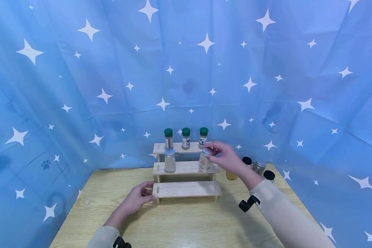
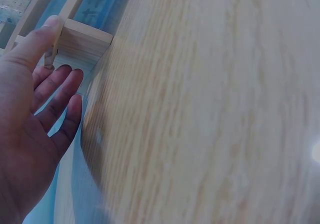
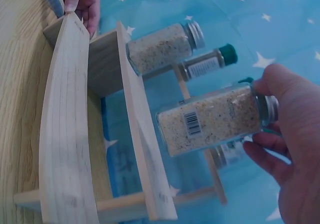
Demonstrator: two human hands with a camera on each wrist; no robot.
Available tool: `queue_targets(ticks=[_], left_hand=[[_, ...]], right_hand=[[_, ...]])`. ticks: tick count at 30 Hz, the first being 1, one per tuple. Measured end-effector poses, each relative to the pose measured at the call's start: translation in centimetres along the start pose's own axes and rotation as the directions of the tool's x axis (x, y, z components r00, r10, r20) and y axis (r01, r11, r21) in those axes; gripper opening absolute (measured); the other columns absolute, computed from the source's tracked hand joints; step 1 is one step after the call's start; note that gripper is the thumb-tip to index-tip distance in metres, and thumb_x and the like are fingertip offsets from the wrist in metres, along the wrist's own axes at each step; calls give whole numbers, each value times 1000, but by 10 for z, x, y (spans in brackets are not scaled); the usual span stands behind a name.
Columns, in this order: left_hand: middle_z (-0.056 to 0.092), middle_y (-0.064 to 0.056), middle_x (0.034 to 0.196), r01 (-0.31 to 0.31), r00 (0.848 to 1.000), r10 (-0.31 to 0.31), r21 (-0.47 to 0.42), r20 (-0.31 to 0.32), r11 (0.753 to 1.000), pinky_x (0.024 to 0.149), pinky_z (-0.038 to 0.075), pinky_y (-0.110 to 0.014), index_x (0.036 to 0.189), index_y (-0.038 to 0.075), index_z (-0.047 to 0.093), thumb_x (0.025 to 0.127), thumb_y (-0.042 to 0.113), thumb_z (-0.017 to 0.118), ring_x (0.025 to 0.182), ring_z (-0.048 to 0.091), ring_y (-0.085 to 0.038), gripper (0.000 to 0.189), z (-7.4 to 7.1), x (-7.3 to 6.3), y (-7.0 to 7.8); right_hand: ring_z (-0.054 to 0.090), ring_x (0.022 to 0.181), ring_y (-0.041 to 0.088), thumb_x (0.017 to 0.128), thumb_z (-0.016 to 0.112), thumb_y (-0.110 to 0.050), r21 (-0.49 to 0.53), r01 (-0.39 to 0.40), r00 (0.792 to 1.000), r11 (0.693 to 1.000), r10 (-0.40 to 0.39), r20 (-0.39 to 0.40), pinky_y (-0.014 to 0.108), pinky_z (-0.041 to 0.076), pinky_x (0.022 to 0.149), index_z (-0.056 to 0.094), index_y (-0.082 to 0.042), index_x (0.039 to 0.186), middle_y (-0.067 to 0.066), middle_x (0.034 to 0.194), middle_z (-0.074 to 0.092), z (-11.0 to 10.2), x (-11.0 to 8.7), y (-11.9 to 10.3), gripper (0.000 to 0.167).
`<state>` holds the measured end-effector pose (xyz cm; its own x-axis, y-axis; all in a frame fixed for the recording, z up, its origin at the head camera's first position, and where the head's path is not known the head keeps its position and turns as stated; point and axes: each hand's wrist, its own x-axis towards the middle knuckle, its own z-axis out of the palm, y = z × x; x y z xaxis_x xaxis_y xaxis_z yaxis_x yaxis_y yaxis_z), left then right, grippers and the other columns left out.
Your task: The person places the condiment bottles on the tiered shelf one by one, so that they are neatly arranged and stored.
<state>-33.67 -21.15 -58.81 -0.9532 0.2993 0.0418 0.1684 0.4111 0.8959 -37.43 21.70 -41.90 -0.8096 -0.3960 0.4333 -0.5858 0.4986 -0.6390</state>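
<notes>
A three-tier wooden rack (image 1: 189,189) stands on the table. At its left end my left hand (image 1: 139,197) grips the lowest board, the thumb on the board's edge (image 2: 62,21) and the other fingers beside it. My right hand (image 1: 226,156) holds a glass spice jar (image 3: 210,119) by its silver lid (image 3: 270,109), at the right end of the middle tier. The jar has a barcode label and speckled pale contents; whether its base touches the board I cannot tell. A similar silver-lidded jar (image 1: 170,161) stands on that tier's left end.
Three green-capped spice bottles (image 1: 186,138) line the top tier. Right of the rack, partly behind my right arm, stand several more jars, including a black-lidded one (image 1: 269,175) and a silver-lidded one (image 1: 259,167). A blue star-patterned curtain (image 1: 186,86) hangs behind the table (image 1: 186,224).
</notes>
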Motion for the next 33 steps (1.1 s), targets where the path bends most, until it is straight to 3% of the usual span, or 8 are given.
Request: queue_targets(ticks=[5, 12, 19, 25, 33], left_hand=[[68, -13, 142, -3, 1000, 3, 8, -1, 1000, 93, 62, -41, 154, 4, 59, 97, 24, 88, 115, 71, -27, 67, 1, 1, 1], [68, -12, 143, 10, 1000, -10, 9, -9, 1000, 94, 62, -43, 154, 6, 60, 97, 25, 88, 116, 71, -27, 66, 1, 1, 2], [67, -12, 143, 13, 1000, -13, 13, -8, 1000, 93, 61, -41, 154, 6, 60, 98, 24, 87, 116, 70, -26, 65, 1, -1, 5], [67, -12, 143, 3, 1000, -3, 7, -3, 1000, 93, 62, -42, 154, 6, 60, 98, 24, 88, 116, 70, -28, 66, 1, -1, 4], [67, -12, 143, 6, 1000, -6, -6, -7, 1000, 92, 61, -40, 153, 6, 60, 97, 22, 88, 116, 70, -27, 64, 1, -1, 2]], right_hand=[[66, 103, 22, 98, 82, -6, 33, 14, 999, 999, -15, 35, 40, 60, 91, 75, -12, 139, 4, 125, 73, 12, 14, -2, 42], [65, 106, 24, 99, 81, -5, 45, 12, 993, 999, -17, 114, 48, 59, 93, 74, -6, 141, 4, 125, 72, 27, 33, -6, 43], [63, 108, 26, 98, 81, -4, 31, 0, 977, 1000, -7, 212, 42, 57, 92, 73, -4, 142, 7, 134, 72, 34, 51, -9, 45], [60, 101, 27, 100, 79, -4, 92, -37, 958, 995, 9, 288, 38, 55, 85, 74, -7, 141, 7, 127, 72, 36, 61, -7, 42], [59, 95, 28, 102, 77, -8, 68, -94, 933, 993, 65, 354, 37, 53, 79, 73, -15, 146, 6, 115, 71, 36, 73, -9, 45]])
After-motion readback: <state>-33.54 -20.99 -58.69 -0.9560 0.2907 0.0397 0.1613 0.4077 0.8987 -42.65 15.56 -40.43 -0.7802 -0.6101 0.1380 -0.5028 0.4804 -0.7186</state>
